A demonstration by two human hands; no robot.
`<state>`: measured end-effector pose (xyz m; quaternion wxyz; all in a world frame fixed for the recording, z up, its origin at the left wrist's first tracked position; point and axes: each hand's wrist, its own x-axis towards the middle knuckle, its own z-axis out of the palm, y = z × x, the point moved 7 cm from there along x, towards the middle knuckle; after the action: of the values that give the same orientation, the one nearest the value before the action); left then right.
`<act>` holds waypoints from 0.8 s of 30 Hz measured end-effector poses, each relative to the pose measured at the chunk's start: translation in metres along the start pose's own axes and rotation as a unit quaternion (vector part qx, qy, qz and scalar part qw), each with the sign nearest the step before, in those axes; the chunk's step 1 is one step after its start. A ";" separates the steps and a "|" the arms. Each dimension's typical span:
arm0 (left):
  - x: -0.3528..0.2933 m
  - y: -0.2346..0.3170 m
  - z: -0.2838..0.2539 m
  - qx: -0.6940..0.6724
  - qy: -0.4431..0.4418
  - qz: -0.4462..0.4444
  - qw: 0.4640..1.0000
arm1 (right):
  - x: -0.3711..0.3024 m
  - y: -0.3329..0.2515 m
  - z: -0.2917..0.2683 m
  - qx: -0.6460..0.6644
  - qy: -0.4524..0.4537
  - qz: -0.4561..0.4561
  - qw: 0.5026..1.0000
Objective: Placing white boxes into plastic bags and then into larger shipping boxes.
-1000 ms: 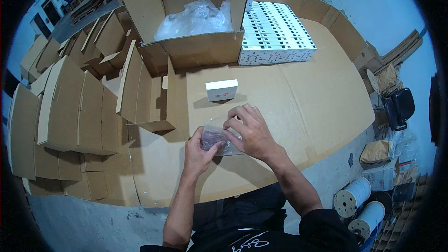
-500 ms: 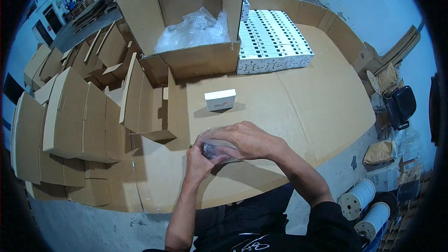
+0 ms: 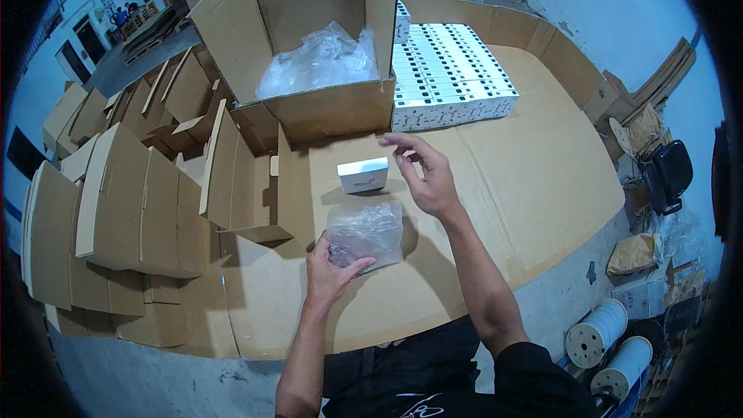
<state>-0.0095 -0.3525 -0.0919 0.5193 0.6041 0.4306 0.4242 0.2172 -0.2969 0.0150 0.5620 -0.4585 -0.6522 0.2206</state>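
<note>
My left hand grips a clear plastic bag by its lower left side, thumb across the front. The bag is wrinkled, and I cannot make out whether anything is inside it. Just beyond it a small white box stands on the cardboard-covered table. Up and to the right of that box, my right hand hovers with nothing in it, its fingers apart and bent toward the box.
A tall open carton holding a heap of clear plastic bags stands at the back. Beside it lie rows of white boxes with dark squares. Several brown cartons crowd the left, near an open carton.
My right hand has let go of the plastic bag and moved up toward the small white box. The bag now spreads upright in my left hand.
</note>
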 end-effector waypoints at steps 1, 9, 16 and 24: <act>0.002 0.002 -0.001 0.001 0.002 -0.001 1.000 | -0.001 0.004 0.003 0.002 -0.002 0.000 1.000; 0.025 0.007 -0.007 -0.016 -0.024 -0.021 0.999 | -0.012 0.011 0.005 -0.035 -0.013 -0.002 0.999; 0.026 -0.002 -0.007 -0.045 -0.014 -0.042 0.998 | -0.025 -0.044 0.037 -0.212 -0.123 -0.118 0.962; 0.031 -0.002 -0.004 -0.067 -0.022 -0.027 0.997 | -0.025 -0.031 0.050 -0.141 -0.234 -0.014 0.962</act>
<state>-0.0054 -0.3209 -0.0912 0.5793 0.5655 0.4061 0.4240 0.1578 -0.3216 0.0132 0.3259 -0.4594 -0.7966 0.2194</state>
